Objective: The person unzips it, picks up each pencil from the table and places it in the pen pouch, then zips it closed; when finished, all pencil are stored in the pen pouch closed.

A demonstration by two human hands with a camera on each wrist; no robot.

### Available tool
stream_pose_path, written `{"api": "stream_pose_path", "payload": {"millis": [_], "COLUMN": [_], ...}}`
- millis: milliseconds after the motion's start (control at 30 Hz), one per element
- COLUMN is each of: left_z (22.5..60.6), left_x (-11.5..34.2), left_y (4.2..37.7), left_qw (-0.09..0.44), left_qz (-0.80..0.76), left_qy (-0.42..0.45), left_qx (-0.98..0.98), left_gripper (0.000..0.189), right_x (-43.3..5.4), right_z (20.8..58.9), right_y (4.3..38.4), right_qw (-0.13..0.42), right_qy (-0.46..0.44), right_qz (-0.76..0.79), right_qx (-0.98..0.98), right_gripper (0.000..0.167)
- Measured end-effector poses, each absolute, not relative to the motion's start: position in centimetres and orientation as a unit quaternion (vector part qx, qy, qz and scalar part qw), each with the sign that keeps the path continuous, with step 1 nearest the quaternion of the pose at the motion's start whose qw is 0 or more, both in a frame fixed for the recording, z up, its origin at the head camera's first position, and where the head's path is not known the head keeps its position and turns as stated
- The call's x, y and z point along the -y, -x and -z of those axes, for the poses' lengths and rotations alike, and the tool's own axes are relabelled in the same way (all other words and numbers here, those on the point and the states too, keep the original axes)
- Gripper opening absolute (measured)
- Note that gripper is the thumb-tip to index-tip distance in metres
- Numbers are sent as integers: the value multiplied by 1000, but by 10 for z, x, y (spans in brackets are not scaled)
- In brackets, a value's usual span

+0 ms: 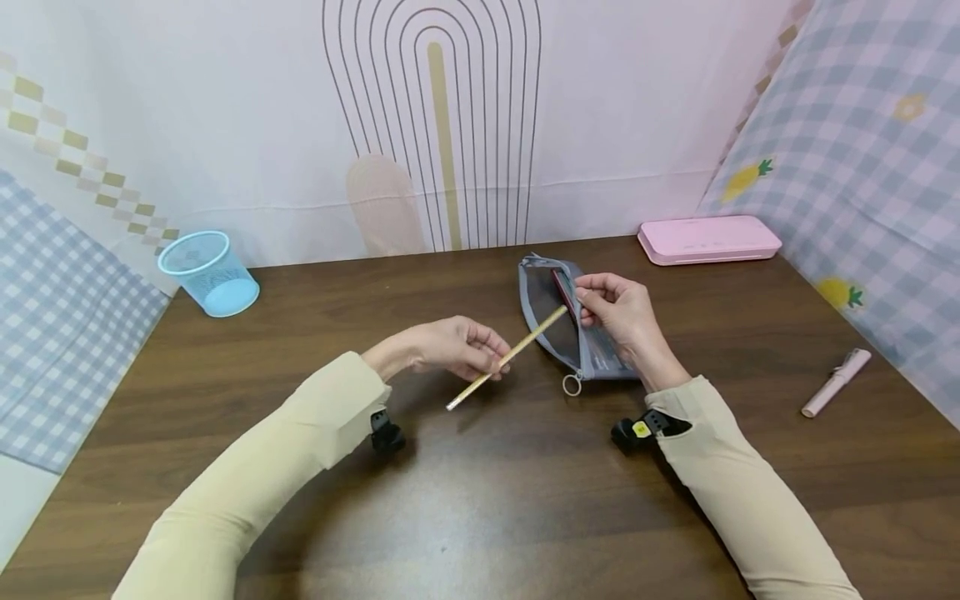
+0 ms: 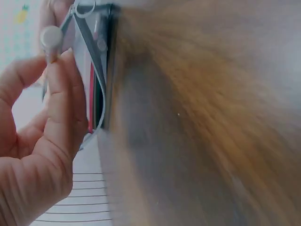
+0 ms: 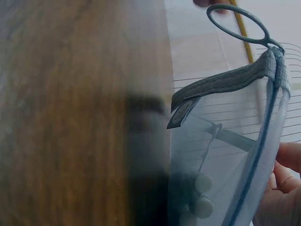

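Observation:
A thin yellow pencil (image 1: 528,337) is pinched between the thumb and fingers of my left hand (image 1: 461,346). It slants up to the right, its far end at the mouth of a grey mesh zip pouch (image 1: 609,354). In the left wrist view its pale round end (image 2: 51,36) faces the camera. My right hand (image 1: 618,312) pinches the pouch's right edge, and the mouth gapes. Inside are something red (image 2: 91,94) and something dark green. Several white round ends (image 3: 203,207) show through the mesh. A ring pull (image 1: 572,385) hangs at the near corner.
A light blue mesh cup (image 1: 217,287) stands tilted-looking at the back left. At the back right lies a pink case (image 1: 708,242). A pale pink pen (image 1: 836,383) lies near the right table edge. Patterned cloth (image 1: 285,125) hangs behind the wooden table (image 1: 480,517).

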State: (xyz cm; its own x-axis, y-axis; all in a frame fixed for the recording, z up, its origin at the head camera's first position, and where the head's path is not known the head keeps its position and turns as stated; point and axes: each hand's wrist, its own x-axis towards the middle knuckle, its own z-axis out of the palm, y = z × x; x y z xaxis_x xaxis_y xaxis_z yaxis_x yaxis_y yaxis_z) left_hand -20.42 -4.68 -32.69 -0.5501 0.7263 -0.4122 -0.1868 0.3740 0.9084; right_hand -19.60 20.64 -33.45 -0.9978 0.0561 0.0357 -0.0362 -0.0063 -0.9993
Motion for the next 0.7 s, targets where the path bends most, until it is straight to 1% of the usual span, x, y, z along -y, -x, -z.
{"api": "stream_pose_path", "payload": {"millis": [233, 333, 467, 700], "left_z": [335, 338, 340, 344], "left_x": [12, -6, -28, -53], "left_y": [228, 234, 239, 239], "left_qw": [407, 393, 378, 347], "left_qz": [-675, -705, -721, -716], "left_qy": [-38, 7, 37, 44], "left_qx": [-615, -590, -580, -605], "left_gripper": [39, 41, 43, 40], "right_x": [-207, -207, -207, -208], "right_z": [334, 334, 335, 335], "right_y": [195, 195, 195, 197], "right_qw": [31, 31, 30, 26], "right_qy": [5, 7, 7, 6], "right_qz": [-709, -702, -698, -694], "right_qx": [704, 712, 716, 720], "right_gripper": [22, 25, 26, 21]}}
